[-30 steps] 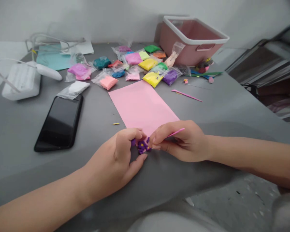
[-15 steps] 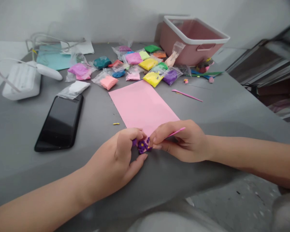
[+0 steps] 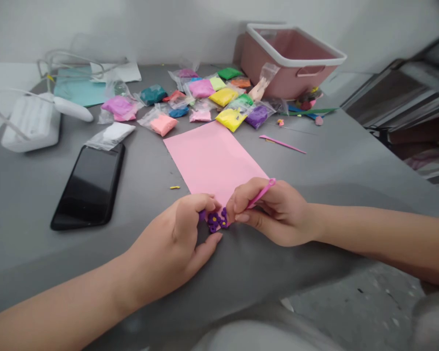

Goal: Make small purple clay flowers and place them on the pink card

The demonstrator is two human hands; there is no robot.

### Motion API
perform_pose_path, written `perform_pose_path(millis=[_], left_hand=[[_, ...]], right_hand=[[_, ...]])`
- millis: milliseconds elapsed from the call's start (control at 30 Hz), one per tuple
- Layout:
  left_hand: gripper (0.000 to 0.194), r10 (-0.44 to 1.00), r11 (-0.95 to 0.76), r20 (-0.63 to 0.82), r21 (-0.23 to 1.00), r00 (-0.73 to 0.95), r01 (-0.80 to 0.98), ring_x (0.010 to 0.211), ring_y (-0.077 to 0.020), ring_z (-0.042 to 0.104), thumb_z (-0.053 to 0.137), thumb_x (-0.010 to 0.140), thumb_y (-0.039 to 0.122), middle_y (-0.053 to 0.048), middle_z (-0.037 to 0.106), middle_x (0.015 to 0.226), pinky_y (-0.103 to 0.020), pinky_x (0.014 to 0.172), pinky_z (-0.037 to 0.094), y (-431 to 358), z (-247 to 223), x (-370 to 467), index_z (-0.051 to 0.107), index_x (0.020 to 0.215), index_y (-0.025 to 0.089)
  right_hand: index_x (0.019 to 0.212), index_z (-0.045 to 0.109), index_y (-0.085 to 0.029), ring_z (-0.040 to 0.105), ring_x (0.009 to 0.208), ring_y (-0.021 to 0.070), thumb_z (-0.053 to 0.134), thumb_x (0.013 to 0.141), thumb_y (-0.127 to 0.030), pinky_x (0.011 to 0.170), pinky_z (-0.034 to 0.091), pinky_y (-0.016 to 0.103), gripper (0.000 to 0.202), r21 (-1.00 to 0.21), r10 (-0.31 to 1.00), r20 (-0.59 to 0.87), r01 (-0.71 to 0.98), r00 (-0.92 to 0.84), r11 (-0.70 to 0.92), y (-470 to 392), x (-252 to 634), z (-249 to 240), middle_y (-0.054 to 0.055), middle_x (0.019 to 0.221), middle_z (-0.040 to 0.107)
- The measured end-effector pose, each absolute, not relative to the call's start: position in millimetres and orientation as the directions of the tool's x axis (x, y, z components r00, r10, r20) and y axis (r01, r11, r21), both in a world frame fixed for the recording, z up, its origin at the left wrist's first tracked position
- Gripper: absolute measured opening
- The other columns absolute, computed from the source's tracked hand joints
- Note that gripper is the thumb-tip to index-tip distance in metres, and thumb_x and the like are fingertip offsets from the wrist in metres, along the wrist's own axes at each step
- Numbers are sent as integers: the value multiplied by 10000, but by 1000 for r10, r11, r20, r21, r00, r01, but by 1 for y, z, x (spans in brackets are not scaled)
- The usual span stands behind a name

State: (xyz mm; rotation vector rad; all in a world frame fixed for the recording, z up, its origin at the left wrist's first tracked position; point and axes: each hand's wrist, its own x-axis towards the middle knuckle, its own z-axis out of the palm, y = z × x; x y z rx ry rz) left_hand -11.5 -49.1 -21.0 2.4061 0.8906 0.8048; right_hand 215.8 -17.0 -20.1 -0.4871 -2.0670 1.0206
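Observation:
On the near corner of a pink sheet of paper (image 3: pixel 215 156) are small purple clay flowers (image 3: pixel 214 219) with yellow centres. My left hand (image 3: pixel 185 234) curves around that corner, fingertips at the paper and thumb apart below the flowers. A bit of purple clay (image 3: pixel 202 215) shows beside its fingers; whether it is gripped is unclear. My right hand (image 3: pixel 270 212) pinches a thin pink clay modelling tool (image 3: pixel 261 192), its looped end pointing up. The tool's working tip is hidden by the fingers, right beside the flowers.
Several bags of coloured clay (image 3: pixel 201 89) lie at the back, before a pink bin (image 3: pixel 289 58). A black phone (image 3: pixel 88 187) and a white power strip (image 3: pixel 32 119) are on the left. Another pink tool (image 3: pixel 283 144) lies right; a yellow clay scrap (image 3: pixel 174 187) lies left of the paper.
My right hand has turned the pink tool, so its looped end now stands higher and more upright. The left hand stays at the paper's corner.

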Motion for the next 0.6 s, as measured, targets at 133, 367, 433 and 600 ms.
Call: perform_pose_path(millis=[133, 367, 433, 600], left_hand=[[435, 696, -693, 368, 568, 617, 443, 1031, -286, 678, 603, 873, 138, -164, 636, 1130, -483, 854, 597, -49, -21, -11, 316, 1193, 200], [430, 692, -706, 391, 540, 607, 457, 1032, -292, 687, 605, 876, 161, -168, 642, 1120, -468, 842, 605, -50, -21, -11, 323, 1200, 187], [427, 696, -703, 388, 541, 604, 462, 1034, -288, 688, 605, 876, 160, -166, 645, 1122, -461, 845, 606, -50, -21, -11, 325, 1198, 188], [430, 692, -708, 393, 532, 605, 464, 1053, -282, 686, 606, 876, 163, -158, 649, 1128, -447, 860, 603, -49, -20, -11, 323, 1199, 198]], right_hand=[[958, 495, -165, 626, 786, 103, 532, 911, -68, 724, 545, 250, 114, -747, 549, 508, -23, -663, 664, -16, 216, -19, 31, 839, 606], [935, 486, -172, 588, 791, 113, 447, 901, -14, 769, 547, 279, 167, -705, 468, 543, -75, -697, 705, -18, 214, -16, 30, 809, 567], [938, 485, -171, 590, 797, 115, 438, 901, -10, 769, 548, 280, 171, -698, 458, 546, -78, -702, 712, -18, 213, -16, 38, 817, 574], [934, 486, -167, 595, 800, 115, 445, 906, -15, 764, 547, 277, 160, -690, 452, 545, -70, -707, 721, -18, 213, -16, 46, 825, 584]])
